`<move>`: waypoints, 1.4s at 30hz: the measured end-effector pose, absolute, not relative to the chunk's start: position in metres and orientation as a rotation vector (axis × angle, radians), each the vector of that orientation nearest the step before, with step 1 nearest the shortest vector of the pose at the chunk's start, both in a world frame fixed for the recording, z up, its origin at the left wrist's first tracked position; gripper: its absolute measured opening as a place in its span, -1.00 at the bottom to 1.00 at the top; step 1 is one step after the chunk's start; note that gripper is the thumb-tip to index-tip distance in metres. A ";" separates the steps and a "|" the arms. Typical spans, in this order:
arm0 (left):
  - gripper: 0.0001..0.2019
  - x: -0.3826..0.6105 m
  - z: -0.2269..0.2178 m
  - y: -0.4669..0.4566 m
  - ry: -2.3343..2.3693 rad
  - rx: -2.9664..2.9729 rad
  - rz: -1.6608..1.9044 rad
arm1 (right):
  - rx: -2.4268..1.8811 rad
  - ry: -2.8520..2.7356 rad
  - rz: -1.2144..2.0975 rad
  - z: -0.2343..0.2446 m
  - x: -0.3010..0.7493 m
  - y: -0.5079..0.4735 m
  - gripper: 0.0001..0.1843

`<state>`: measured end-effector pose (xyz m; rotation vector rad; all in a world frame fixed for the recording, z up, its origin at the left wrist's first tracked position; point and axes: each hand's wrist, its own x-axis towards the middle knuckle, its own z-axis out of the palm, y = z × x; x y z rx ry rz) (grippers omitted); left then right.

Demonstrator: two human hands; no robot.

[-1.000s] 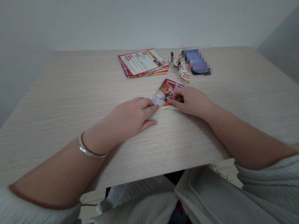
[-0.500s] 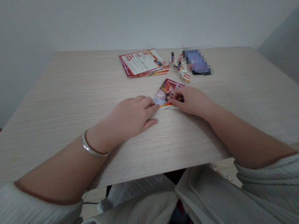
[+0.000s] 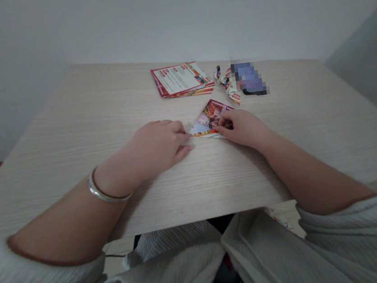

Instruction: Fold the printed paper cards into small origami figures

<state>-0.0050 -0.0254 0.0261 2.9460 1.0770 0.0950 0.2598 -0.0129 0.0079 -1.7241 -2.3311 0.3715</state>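
Observation:
A folded, brightly printed flyer (image 3: 208,117) lies on the table in front of me, with a slanted left edge and a pale strip showing along its near edge. My right hand (image 3: 241,126) is closed at the flyer's right part, thumb and fingertips pinching and pressing on it; the palm hides that end. My left hand (image 3: 161,144) rests just left of the flyer, palm down. Its fingers are apart, and one fingertip reaches the flyer's left corner without gripping it.
Farther back lies a stack of printed flyers (image 3: 181,78). To its right are several crumpled or folded paper pieces (image 3: 228,84) and a dark phone-like object (image 3: 249,79), blurred out. A wall (image 3: 174,20) stands behind the table (image 3: 85,107).
My left hand has slid left along the flyer's near edge to its left corner, uncovering more of it. My right hand stays in place on the flyer.

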 end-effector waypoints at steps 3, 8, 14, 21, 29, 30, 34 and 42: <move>-0.57 -0.006 0.027 -0.024 1.065 2.933 0.020 | -1.720 -2.324 0.377 0.008 0.260 -0.013 -0.75; -0.62 -0.003 0.025 -0.023 1.120 2.874 0.084 | -1.733 -2.314 0.395 0.009 0.259 -0.014 -0.75; -0.66 0.004 0.012 -0.018 1.190 2.838 0.371 | -1.654 -2.259 0.331 0.012 0.256 -0.017 -0.75; -0.69 0.007 0.004 -0.013 1.139 2.825 0.460 | -1.456 -2.246 0.366 0.013 0.258 -0.021 -0.89; -0.69 0.006 0.008 -0.014 1.073 2.933 0.349 | -1.189 -2.424 0.562 0.012 0.266 -0.021 -0.84; -0.69 0.006 0.008 -0.015 1.050 2.950 0.329 | -1.199 -2.421 0.559 0.012 0.266 -0.021 -0.82; -0.66 0.005 0.014 -0.021 1.015 2.994 0.213 | -1.444 -2.297 0.543 0.009 0.263 -0.019 -0.78; -0.66 0.008 0.023 -0.032 1.104 3.019 0.031 | -1.573 -2.147 0.552 0.001 0.259 -0.009 -0.80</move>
